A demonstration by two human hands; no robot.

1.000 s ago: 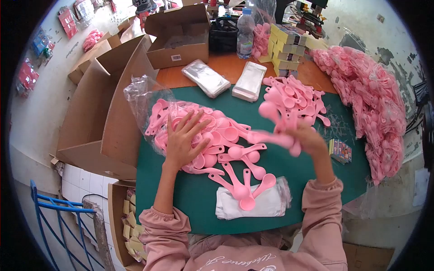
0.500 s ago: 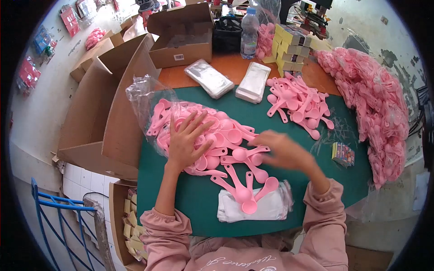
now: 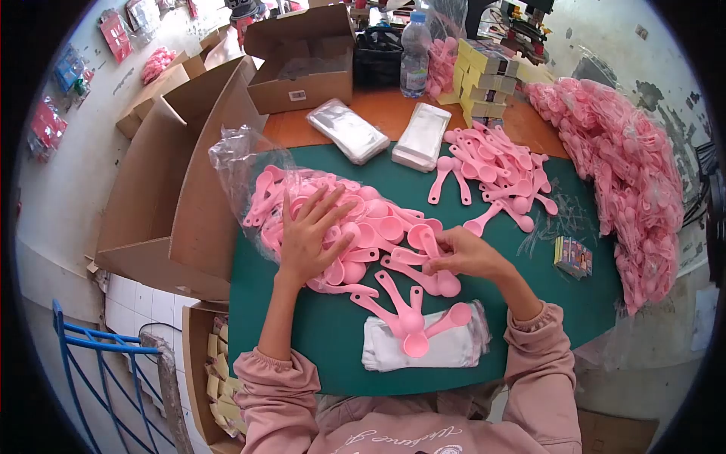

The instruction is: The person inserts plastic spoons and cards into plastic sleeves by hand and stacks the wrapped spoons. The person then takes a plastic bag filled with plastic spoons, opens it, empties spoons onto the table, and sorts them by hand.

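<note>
My left hand (image 3: pixel 308 238) lies with fingers spread on a heap of pink measuring spoons (image 3: pixel 370 209) spilling from a clear plastic bag (image 3: pixel 246 155). Closed at the heap's right edge, my right hand (image 3: pixel 473 256) pinches a pink measuring spoon (image 3: pixel 428 244); its fingertips partly cover it. Just below are a few loose pink spoons (image 3: pixel 448 285). Nearer to me, several spoons (image 3: pixel 413 321) lie fanned out on a stack of clear plastic sleeves (image 3: pixel 382 354). A second spoon pile (image 3: pixel 499 163) sits at the back right of the green mat.
Two stacks of clear sleeves (image 3: pixel 348 130) lie behind the heap. A water bottle (image 3: pixel 414 64), stacked yellow card packs (image 3: pixel 484 79) and an open carton (image 3: pixel 302 83) stand further back. Bagged pink spoons (image 3: pixel 628 181) bulk at right, with small cards (image 3: pixel 572 257) nearby. A big cardboard box (image 3: pixel 174 181) borders the left.
My right hand, blurred earlier, has closed on a spoon at the heap's edge. More spoons lie at the left and front of the back right pile. My left hand stays put.
</note>
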